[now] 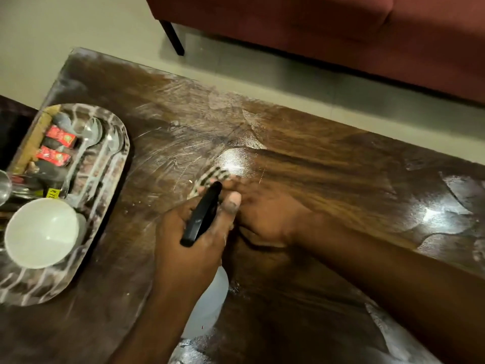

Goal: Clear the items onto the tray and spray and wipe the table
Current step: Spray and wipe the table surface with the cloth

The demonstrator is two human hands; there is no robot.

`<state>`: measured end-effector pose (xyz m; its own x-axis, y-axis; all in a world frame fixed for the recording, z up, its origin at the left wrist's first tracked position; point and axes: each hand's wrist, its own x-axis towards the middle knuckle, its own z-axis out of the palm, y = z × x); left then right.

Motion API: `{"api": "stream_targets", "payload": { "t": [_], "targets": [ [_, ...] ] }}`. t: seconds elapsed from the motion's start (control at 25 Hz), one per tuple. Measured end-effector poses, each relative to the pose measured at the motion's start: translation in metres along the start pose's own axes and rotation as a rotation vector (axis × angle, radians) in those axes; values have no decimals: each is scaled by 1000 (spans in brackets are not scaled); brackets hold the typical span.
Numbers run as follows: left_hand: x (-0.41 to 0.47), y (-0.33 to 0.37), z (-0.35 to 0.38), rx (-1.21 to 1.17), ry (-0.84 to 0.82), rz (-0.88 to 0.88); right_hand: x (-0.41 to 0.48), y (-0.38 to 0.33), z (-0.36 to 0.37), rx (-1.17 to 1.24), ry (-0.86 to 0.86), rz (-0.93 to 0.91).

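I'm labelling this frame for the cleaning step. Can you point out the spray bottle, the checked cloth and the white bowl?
spray bottle (202, 215): head view, on the black trigger head held in the left hand.
checked cloth (214, 174): head view, on the part showing past the fingers.
white bowl (42, 232): head view, on its inside.

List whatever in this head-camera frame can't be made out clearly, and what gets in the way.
- Checkered black-and-white cloth: mostly hidden under the motion-blurred right hand.
- Translucent white spray bottle with black nozzle: body largely covered by the left hand and forearm.
- Small red packets on the patterned oblong tray: print too small to read.
- Shiny metal object at the left edge: cut off, unidentifiable.
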<state>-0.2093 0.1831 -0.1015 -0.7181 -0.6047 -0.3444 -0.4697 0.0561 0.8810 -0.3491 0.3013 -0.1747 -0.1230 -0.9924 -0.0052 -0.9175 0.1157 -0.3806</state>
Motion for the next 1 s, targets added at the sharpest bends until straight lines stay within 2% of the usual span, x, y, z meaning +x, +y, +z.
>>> {"api": "stream_targets", "payload": {
  "t": [0.04,0.08,0.16,0.24,0.28,0.32,0.4,0.44,0.52,0.56,0.6,0.64,0.72,0.8,0.84,0.92,1.0],
  "targets": [
    [0,0,-2,15,-3,20,-4,13,-6,-43,-65,-110],
    [-1,0,-5,31,1,28,-5,30,-13,-83,-117,-80],
    [-2,-2,-13,25,4,13,5,63,-27,-93,-70,298],
    [-5,-5,-21,-12,12,-32,25,83,-39,23,136,729],
    [-5,-6,-24,-24,19,-57,36,81,-40,67,216,868],
    [-4,-8,-29,-18,25,-70,49,71,-36,90,242,922],
    [-1,-10,-37,14,24,-65,61,35,-19,109,160,796],
    [1,-11,-39,19,17,-58,59,14,-9,102,79,628],
    [6,-13,-48,20,-1,-56,44,-19,3,87,-118,178],
    [8,-13,-53,11,-6,-62,37,-16,1,49,-175,-31],
    [10,-13,-57,-1,-17,-74,33,-2,-7,-7,-208,-141],
    [12,-12,-61,-8,-31,-82,33,15,-15,-61,-233,-108],
    [14,-10,-67,-2,-52,-55,40,47,-31,-72,-185,267],
    [17,-6,-70,-10,-41,-29,59,68,-44,54,51,697],
    [18,-6,-71,-14,-39,-27,75,69,-45,100,150,833],
    [22,-7,-75,21,-40,-23,106,53,-38,119,187,888],
    [26,-10,-79,54,-21,-36,118,21,-22,99,72,680]
  ]
}}
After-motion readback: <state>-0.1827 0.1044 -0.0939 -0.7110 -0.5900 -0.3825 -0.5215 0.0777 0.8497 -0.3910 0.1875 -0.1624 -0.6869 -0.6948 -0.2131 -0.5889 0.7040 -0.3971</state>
